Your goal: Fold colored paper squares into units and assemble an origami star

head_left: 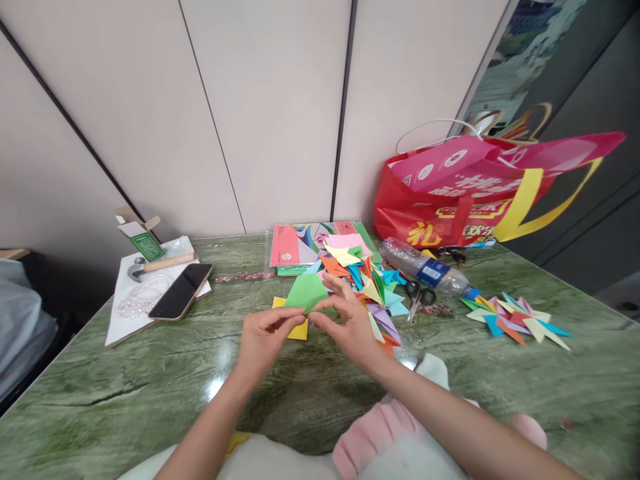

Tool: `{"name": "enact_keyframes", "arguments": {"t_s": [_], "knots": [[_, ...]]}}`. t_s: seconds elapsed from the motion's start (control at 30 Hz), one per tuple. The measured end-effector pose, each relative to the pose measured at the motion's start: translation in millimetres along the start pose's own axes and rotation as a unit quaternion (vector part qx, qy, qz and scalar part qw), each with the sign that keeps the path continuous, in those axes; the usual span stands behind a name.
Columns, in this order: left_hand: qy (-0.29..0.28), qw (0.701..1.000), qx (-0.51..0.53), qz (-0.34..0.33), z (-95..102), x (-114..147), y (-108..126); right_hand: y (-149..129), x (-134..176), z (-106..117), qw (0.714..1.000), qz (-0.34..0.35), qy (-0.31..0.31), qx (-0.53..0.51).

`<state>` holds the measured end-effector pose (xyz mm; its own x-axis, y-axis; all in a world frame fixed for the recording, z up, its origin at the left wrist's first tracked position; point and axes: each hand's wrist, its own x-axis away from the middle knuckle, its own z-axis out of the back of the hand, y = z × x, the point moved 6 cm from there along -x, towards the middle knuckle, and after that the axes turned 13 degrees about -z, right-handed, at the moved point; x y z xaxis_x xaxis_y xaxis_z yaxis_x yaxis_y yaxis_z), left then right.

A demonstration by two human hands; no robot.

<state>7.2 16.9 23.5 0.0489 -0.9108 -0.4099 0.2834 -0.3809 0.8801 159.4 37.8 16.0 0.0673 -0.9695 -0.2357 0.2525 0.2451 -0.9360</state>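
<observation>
I see a green paper [306,292] held up over the table [200,373]. The left hand [265,333] pinches its bottom edge, thumb and finger close together. The right hand [350,327] pinches it too, just beside, with its other fingers lifted and a bit spread. A yellow paper [301,331] lies below the green paper. Right of the green paper is a messy heap of folded papers [370,290]. Farther right of the green paper are scissors [427,295], a bottle [434,270] and a big red bag [435,200]. Well left of the green paper are a phone [183,291] and a hammer [167,263].
</observation>
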Motion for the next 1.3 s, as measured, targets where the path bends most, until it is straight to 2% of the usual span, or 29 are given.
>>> {"name": "enact_keyframes", "arguments": {"t_s": [0.1, 0.17, 0.33, 0.53, 0.67, 0.97, 1.2, 1.3], "knots": [[-0.001, 1.0, -0.005, 0.006, -0.4, 0.4, -1.3, 3.4, -2.5, -5.6, 0.997, -0.05, -0.051, -0.041], [-0.006, 0.999, 0.026, 0.025, -2.0, 0.4, -3.7, 3.4, -3.0, -7.3, 0.994, -0.066, -0.069, -0.054], [-0.03, 0.986, 0.149, 0.07, -7.6, -1.8, -9.9, 5.9, -3.3, -6.9, 0.992, -0.069, -0.071, -0.075], [-0.021, 0.973, 0.208, 0.095, -6.2, -3.2, -15.8, 7.5, -3.6, -8.6, 0.99, -0.078, -0.086, -0.086], [0.007, 0.975, 0.196, 0.1, -2.4, -2.6, -16.7, 10.7, -3.6, -12.8, 0.984, -0.103, -0.108, -0.094], [0.028, 0.98, 0.167, 0.106, -0.7, -1.8, -21.5, 17.0, -4.7, -17.9, 0.978, -0.127, -0.124, -0.106], [0.032, 0.995, 0.082, 0.057, 0.1, -0.9, -9.4, 22.0, -4.9, -17.3, 0.957, -0.173, -0.121, -0.199], [0.028, 0.992, 0.107, 0.061, -1.7, -0.4, -9.4, 22.6, -5.2, -16.3, 0.955, -0.173, -0.115, -0.211]]}}
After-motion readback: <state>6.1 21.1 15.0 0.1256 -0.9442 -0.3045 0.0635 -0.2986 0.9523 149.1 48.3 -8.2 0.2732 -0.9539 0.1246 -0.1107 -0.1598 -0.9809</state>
